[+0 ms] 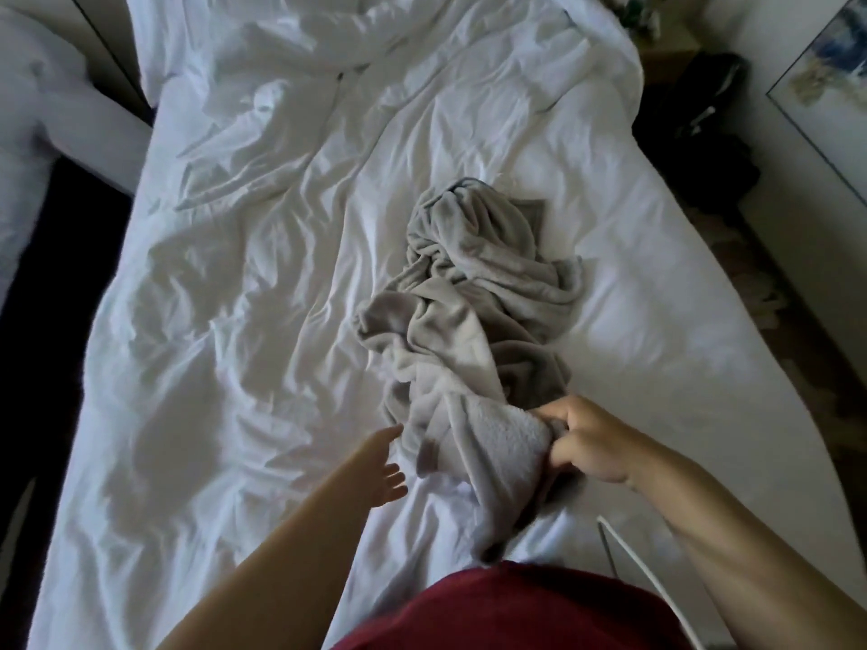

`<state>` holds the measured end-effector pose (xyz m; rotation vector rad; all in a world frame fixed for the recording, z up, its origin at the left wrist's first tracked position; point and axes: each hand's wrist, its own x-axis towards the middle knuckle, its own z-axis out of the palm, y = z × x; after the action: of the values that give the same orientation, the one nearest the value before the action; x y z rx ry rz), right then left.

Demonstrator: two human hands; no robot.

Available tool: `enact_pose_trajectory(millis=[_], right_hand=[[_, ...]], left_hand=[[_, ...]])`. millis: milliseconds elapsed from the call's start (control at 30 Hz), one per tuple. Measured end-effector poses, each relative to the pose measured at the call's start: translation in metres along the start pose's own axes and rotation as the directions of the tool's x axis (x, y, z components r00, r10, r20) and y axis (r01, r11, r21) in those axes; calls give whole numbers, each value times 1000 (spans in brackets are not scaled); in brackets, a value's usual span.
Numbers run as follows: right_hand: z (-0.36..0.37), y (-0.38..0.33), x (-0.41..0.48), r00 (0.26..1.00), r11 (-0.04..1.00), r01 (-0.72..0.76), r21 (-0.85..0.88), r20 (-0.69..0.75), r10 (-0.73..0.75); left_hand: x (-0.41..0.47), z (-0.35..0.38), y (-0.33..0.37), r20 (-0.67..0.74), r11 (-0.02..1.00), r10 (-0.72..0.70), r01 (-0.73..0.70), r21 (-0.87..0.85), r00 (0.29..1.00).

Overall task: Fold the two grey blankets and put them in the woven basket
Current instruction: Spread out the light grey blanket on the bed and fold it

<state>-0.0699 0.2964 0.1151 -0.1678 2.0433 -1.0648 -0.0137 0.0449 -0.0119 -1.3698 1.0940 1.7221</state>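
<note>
Red shirt (506,607) at frame bottom. Right hand (589,441) pinches the near end of a crumpled grey blanket (474,316) on the white bed (225,368). Left hand (382,466) open, empty, just beside the blanket.

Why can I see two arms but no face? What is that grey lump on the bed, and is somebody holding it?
The camera sits on a person's head and looks down, so you only see their arms, like your own when you look down. In front is a bed with a crumpled white sheet. The lump is a soft grey fleece blanket, all bunched up. The right hand has closed its grip on the near end of the blanket. The left hand is open and reaching toward it, not holding anything. The red at the bottom is the person's dark red top.
</note>
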Motion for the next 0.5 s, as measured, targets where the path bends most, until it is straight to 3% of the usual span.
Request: enact_pose_trajectory(millis=[133,233,300,400,500], right_hand=[[-7,24,-11,967,969,-245,28,81,242],[-11,51,-16,951,948,-309,77,-4,310],[-15,65,-16,941,943,-320,91,-82,328],[-21,73,-11,928,945,-294,142,-195,318],[-31,73,2,910,956,-243,163,-302,283]], left_hand=[[33,14,-3,31,999,17,-16,-39,999],[53,33,2,224,973,-127,165,-162,966],[60,47,4,277,964,-174,221,-146,945],[52,59,5,293,985,-147,167,-43,945],[36,47,15,102,982,43,-23,-185,994]])
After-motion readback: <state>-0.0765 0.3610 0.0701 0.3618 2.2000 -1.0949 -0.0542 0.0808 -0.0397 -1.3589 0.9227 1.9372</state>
